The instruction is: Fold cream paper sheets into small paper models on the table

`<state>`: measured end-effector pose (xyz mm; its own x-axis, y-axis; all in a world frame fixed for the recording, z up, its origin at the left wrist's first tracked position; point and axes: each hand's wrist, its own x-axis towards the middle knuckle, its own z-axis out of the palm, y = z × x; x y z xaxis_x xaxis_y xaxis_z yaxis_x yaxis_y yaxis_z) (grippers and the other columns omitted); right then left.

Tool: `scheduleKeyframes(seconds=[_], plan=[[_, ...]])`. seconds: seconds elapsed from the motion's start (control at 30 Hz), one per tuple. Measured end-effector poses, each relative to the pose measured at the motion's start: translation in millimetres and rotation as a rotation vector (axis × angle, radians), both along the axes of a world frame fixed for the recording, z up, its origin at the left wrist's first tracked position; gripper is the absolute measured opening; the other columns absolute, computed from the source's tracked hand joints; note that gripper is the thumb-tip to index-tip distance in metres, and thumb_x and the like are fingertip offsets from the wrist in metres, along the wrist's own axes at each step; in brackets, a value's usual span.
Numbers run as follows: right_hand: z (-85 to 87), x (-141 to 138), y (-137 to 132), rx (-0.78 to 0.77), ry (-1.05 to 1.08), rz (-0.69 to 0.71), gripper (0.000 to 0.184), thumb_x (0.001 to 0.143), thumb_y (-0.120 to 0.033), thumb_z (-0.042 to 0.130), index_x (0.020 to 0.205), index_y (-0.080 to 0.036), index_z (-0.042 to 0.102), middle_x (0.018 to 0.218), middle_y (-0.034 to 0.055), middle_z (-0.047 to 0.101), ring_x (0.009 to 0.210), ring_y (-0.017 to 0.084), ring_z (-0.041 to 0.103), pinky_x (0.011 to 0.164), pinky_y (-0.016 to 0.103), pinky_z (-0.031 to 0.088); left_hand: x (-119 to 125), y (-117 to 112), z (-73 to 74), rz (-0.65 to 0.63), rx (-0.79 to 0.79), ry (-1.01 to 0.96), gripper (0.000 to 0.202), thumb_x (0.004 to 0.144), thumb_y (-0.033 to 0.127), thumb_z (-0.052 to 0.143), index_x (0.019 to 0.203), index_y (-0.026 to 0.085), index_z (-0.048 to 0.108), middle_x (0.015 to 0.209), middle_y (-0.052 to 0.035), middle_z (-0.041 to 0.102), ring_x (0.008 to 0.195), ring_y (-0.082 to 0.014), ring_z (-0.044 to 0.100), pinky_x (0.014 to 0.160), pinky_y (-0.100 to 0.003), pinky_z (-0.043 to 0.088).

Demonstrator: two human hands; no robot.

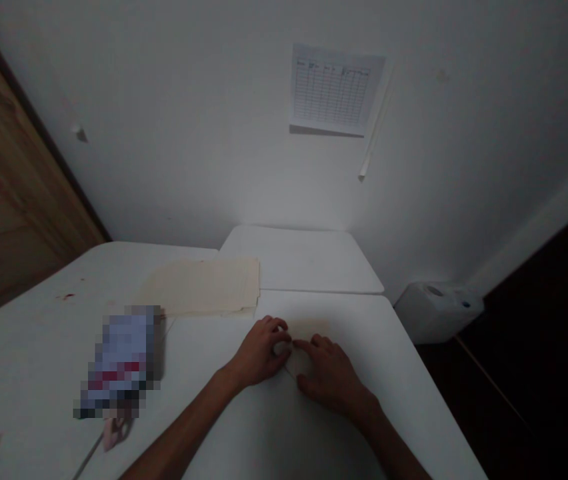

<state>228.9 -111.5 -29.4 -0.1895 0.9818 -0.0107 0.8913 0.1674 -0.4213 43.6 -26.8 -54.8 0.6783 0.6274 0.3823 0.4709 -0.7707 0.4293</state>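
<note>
A thin cream sheet of paper [317, 325] lies on the white table, mostly covered by my hands and hard to tell from the tabletop. My left hand [267, 353] is at its left edge, fingers curled and thumb bent in towards the index finger, closed on the paper. From the other side my right hand [329, 373] rests over the sheet, index finger stretched out to the left fingertips and thumb spread apart below. A thin edge or crease of the sheet shows between the two hands.
Left of my hands lies a stack of cream sheets [209, 287]. Nearer is a blurred pale-blue package [124, 357] with a pink object [114, 430] below it. A white board [309, 260] is at the wall, under a printed table [337, 90]. A white container [437, 310] stands right.
</note>
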Motion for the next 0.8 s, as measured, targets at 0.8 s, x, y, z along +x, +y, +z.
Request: scheduleKeyframes(seconds=[0.8], plan=[[-12.0, 3, -7, 0.118, 0.128, -0.041, 0.029, 0.082, -0.037, 0.062, 0.108, -0.025, 0.061, 0.104, 0.0046, 0.060, 0.099, 0.023, 0.053, 0.089, 0.033, 0.036, -2, -4, 0.4, -0.019, 0.016, 0.020, 0.024, 0.080, 0.025, 0.067, 0.104, 0.023, 0.064, 0.113, -0.0073, 0.056, 0.103, -0.0258, 0.050, 0.091, -0.043, 0.042]])
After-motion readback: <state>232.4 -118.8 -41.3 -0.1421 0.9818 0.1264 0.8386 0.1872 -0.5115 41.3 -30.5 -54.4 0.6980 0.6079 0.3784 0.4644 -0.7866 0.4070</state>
